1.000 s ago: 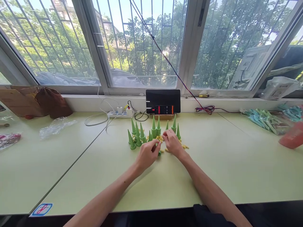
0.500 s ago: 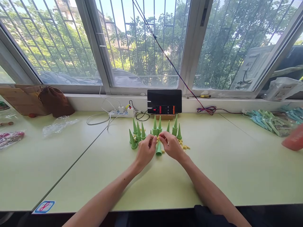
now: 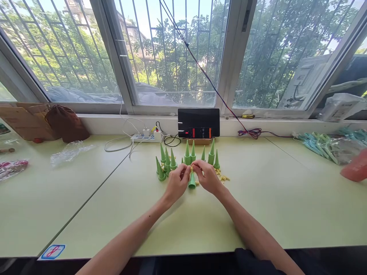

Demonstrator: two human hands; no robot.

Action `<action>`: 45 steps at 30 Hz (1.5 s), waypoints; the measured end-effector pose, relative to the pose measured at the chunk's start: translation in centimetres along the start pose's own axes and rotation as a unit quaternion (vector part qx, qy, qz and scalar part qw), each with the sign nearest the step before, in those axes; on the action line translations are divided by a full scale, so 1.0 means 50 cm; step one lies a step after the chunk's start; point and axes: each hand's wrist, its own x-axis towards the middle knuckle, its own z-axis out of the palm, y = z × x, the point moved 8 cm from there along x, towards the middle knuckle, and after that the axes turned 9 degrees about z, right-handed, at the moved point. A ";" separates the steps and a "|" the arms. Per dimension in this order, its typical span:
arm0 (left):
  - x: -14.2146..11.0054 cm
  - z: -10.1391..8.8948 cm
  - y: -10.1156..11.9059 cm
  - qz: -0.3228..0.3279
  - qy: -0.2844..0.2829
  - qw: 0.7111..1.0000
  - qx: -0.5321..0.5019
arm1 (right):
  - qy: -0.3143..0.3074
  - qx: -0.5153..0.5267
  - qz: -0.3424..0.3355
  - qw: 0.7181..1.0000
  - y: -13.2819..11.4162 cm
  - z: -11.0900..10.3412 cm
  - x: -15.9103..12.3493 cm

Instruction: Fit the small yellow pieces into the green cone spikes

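1. Landmark: a green cone point(image 3: 192, 183) lying on its side, open base toward the person.
2. Left hand point(image 3: 178, 181) and right hand point(image 3: 210, 176) meet above the cone's far end, thumb and fingertips of each drawn together at a small yellow piece point(image 3: 191, 168); which hand bears it, cannot tell.
3. Judgement: so small a piece wants a light fingertip pinch, one hand steadying, wrists kept clear so the cone does not roll.
4. Loose yellow pieces point(image 3: 224, 178) right of the cone; upright green cones point(image 3: 161, 176) left of and beyond it.
5. Surface: pale green table point(image 3: 186, 225), seam running left of the cone.
6. Room: beyond the cone, phone point(image 3: 200, 133) before a black tablet point(image 3: 200, 118); farther back, barred windows point(image 3: 177, 57).
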 end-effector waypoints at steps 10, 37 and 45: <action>0.001 -0.005 0.006 -0.008 0.014 1.000 -0.011 | -0.020 0.013 0.023 0.999 0.003 0.006 0.000; 0.001 -0.010 0.005 -0.012 0.031 0.999 -0.016 | -0.003 0.041 0.065 0.997 0.016 -0.003 0.002; 0.001 -0.003 0.010 0.010 0.015 0.999 -0.030 | 0.001 0.027 0.066 0.997 0.017 -0.004 0.003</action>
